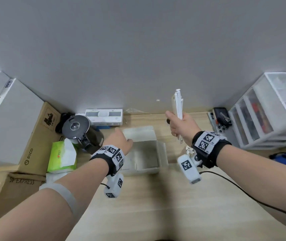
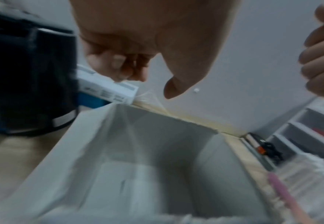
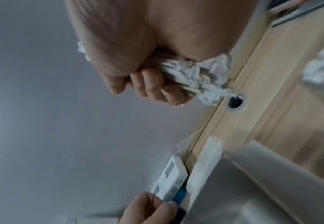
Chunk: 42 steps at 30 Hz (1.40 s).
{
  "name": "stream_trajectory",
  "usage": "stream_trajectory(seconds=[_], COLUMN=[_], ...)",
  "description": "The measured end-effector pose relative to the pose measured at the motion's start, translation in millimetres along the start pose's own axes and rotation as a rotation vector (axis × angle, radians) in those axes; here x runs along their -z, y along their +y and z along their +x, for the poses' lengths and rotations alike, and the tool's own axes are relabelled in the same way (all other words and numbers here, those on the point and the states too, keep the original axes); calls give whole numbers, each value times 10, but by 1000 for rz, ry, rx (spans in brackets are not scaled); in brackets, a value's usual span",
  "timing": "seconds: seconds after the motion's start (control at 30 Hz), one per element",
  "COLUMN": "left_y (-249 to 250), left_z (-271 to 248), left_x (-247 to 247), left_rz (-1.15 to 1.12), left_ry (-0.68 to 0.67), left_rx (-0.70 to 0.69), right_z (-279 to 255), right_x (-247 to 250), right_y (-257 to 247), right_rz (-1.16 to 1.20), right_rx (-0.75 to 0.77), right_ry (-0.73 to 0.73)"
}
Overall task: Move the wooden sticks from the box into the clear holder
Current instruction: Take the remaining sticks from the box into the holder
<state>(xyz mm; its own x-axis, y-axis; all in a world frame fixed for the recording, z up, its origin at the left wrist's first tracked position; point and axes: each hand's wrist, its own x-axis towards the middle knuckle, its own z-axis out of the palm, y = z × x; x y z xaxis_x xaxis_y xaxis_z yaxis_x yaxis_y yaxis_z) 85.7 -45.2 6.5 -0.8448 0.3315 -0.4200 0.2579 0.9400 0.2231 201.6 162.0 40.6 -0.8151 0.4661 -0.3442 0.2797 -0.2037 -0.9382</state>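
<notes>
My right hand (image 1: 180, 126) is raised to the right of the box and grips a bundle of wooden sticks in white paper wrappers (image 1: 178, 103), which points up along the wall. The right wrist view shows the fingers (image 3: 153, 86) curled round the crumpled wrapper ends (image 3: 191, 75). The open white box (image 1: 161, 153) sits mid-table; its inside looks bare (image 2: 157, 166). My left hand (image 1: 121, 139) hovers over the box's rear left corner, fingers loosely curled (image 2: 130, 71), holding nothing. The clear holder (image 1: 189, 150) with wrapped sticks (image 2: 301, 174) stands right of the box, mostly hidden behind my right wrist.
A black kettle (image 1: 81, 131) and a green tissue pack (image 1: 62, 157) stand left of the box, with cardboard boxes (image 1: 34, 141) beyond. A white carton (image 1: 104, 116) lies against the wall. A plastic drawer unit (image 1: 269, 115) and a phone (image 1: 219, 115) are at right. A black cable (image 1: 243, 190) crosses the table.
</notes>
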Motion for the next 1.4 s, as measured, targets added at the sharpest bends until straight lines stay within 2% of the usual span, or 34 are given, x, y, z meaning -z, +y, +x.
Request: stream_trajectory(seconds=[0.07,0.2,0.3,0.43,0.6,0.77,1.0,1.23,1.3,1.4], left_y=[272,962,1385,1576,1575,1561,1535,1547,1537,1631], left_z=[-8,-201,-355,-355,-319,-297,-277,-253,-241,-265], left_x=[3,-82,-343,-764,-1043,-1119,-1170,-1195,-1213,-1169], left_rz=[-62,-138,-69,46,-17,-103,-245,-155,-120,-56], left_ry=[-3,-180,-269,-325,-326,-318,-338,-285,-267,-308], left_rx=[-172,-475,-591,-645,-605,-593,-558,-590,-642,-705], right_z=[-9,-57,-155,-319,-349,-354,-373,-382,-408,-455], right_x=[242,586,815,939,853,707,666,700,726,751], right_y=[-5,103,250,429,616,782,943,924,901,914], right_rz=[119,258,302,269,171,107,48,75,-56,-703], right_rx=[-26,-38,-13,5,-37,-29,-58,59,171,425], right_ry=[40,128,191,253,272,205,266,253,244,236])
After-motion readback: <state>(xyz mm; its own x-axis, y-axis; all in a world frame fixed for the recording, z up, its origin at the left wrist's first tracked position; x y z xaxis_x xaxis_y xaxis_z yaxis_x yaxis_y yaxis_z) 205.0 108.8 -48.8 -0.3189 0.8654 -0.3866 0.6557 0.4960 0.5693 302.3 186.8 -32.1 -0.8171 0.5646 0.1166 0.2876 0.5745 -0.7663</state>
